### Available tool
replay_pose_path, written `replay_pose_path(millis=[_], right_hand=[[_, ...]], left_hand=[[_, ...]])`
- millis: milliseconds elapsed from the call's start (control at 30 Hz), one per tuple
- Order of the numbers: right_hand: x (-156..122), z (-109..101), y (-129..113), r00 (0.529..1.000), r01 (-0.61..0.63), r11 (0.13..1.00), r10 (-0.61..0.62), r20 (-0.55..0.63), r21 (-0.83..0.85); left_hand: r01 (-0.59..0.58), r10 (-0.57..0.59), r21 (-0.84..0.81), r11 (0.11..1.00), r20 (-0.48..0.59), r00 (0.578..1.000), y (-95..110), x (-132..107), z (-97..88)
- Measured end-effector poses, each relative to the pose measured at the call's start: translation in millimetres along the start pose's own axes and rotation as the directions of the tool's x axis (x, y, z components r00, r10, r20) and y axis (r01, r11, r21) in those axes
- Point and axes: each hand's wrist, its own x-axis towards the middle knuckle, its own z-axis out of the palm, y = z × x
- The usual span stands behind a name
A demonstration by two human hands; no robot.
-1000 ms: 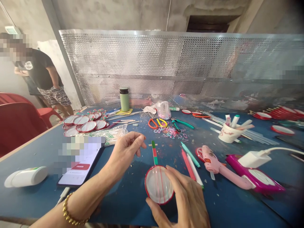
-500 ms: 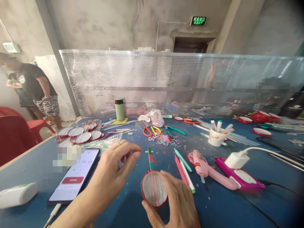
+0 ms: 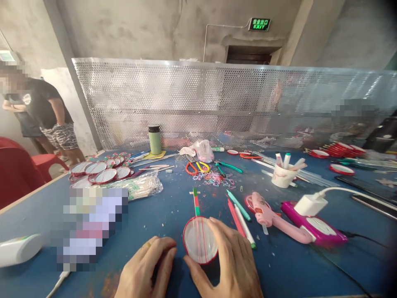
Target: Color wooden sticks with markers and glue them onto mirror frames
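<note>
Centrally, right hand (image 3: pixel 231 260) gripping red-rimmed disc (image 3: pixel 201 240), narrow gap to left hand (image 3: pixel 145 267)

green bottle (image 3: pixel 155 142) before perforated screen (image 3: pixel 186 95) | exit sign (image 3: pixel 259 24) lit green | red chair (image 3: pixel 10 174) left

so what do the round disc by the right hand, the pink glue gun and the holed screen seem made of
Round disc: pale and glossy, perhaps clear plastic or glass, judging by its sheen; I can't tell which.
Pink glue gun: probably hard plastic, smooth and evenly coloured.
Holed screen: most likely bare sheet metal, grey and shiny, punched with regular small holes.
</note>
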Motion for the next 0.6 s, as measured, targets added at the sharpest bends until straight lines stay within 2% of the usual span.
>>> replay_pose_path(millis=[100, 167, 233, 300, 433, 500, 600], right_hand=[[2.1, -2.3, -4.3, 1.000, -0.021, 1.000, 0.020, 0.002, 0.012], [3.4, -3.5, -7.2, 0.999, -0.035, 0.999, 0.035, 0.004, 0.023], [4.7, -4.3, -9.8, 0.999, -0.044, 0.999, 0.044, 0.008, 0.030], [5.7, -5.4, -12.0, 0.998, -0.054, 0.998, 0.054, 0.019, 0.033], [7.3, -8.7, -15.3, 0.995, -0.087, 0.995, 0.084, 0.055, 0.050], [7.9, -10.0, -16.0, 0.993, -0.097, 0.993, 0.091, 0.081, 0.069], [8.2, -10.8, -16.2, 0.990, -0.107, 0.991, 0.099, 0.103, 0.083]], left_hand=[[-0.117, 0.118, 0.066, 0.991, -0.021, 0.993, 2.5, -2.2, -0.5], [-0.136, 0.136, 0.062, 0.989, 0.013, 0.991, 3.6, -2.2, -2.9], [-0.077, 0.076, 0.000, 0.997, 0.079, 0.994, 5.0, -1.2, -6.6], [0.041, -0.027, -0.083, 0.996, 0.164, 0.986, 7.0, 0.8, -11.6], [0.264, -0.209, -0.184, 0.947, 0.272, 0.939, 12.6, 6.3, -22.2], [0.325, -0.256, -0.198, 0.925, 0.308, 0.916, 14.8, 8.1, -25.3], [0.358, -0.283, -0.188, 0.915, 0.334, 0.899, 16.4, 8.3, -26.4]])
